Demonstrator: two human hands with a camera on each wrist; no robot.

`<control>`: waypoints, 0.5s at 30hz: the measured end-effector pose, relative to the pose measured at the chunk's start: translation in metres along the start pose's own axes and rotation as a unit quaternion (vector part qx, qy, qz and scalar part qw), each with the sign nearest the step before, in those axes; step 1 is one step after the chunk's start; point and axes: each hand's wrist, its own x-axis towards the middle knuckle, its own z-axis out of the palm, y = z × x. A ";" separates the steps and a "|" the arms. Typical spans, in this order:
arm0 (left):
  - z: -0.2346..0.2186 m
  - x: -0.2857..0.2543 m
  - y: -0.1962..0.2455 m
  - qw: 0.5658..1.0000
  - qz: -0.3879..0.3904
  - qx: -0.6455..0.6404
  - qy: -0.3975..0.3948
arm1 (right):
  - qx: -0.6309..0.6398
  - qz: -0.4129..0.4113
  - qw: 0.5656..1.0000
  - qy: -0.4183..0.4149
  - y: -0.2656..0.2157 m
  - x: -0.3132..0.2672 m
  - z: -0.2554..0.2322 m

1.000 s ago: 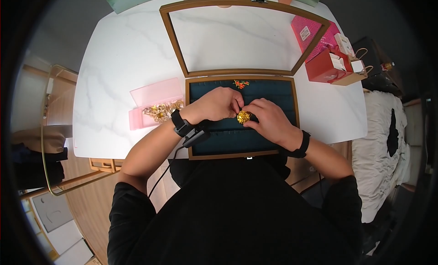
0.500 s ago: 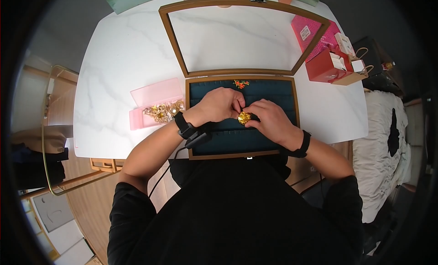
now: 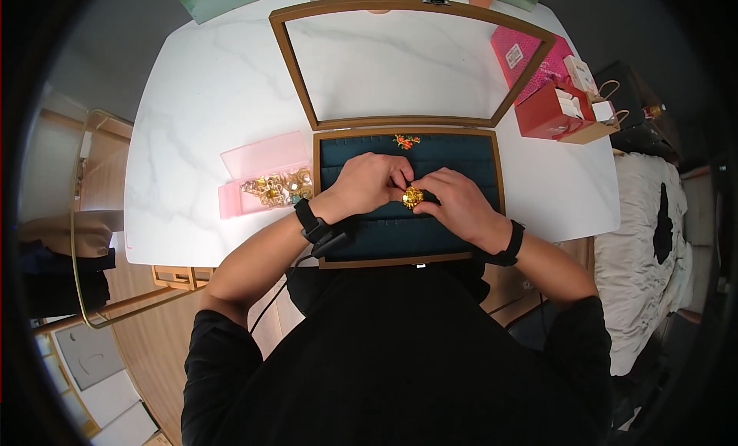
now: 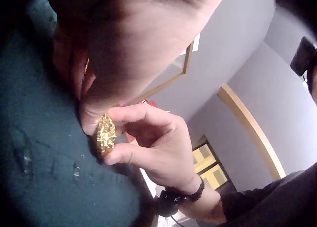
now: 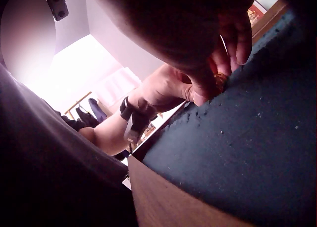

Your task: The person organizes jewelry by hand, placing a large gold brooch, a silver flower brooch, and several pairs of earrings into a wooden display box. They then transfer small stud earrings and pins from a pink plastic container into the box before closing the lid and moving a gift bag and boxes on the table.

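Observation:
A round, textured gold jewellery piece (image 3: 413, 197) sits between both hands, low over the dark teal padded lining (image 3: 400, 242) of a wooden display box (image 3: 499, 165). My right hand (image 3: 463, 202) pinches it between thumb and forefinger, as the left wrist view shows with the gold piece (image 4: 105, 135) seen nearly edge-on. From the left, my left hand (image 3: 367, 183) comes in with bent fingers, its thumb tip right against the piece and close to the lining. I cannot tell whether those fingers grip it. The underside of the piece is hidden.
The box's glazed lid (image 3: 304, 100) stands open behind. A red-orange flower-shaped ornament (image 3: 407, 142) lies at the back of the lining. An open pink case (image 3: 231, 198) of gold jewellery is on the left; a red gift box (image 3: 542, 114) stands at right on the white table (image 3: 184, 123).
Both hands stay at the same spot. The left hand and wrist have shifted slightly toward the person's body, and the gold piece has turned a little, moving barely to the right.

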 end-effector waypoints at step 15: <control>-0.008 0.013 0.007 0.997 -0.064 0.000 -0.050 | -0.036 -0.013 0.999 0.007 0.002 -0.003 0.001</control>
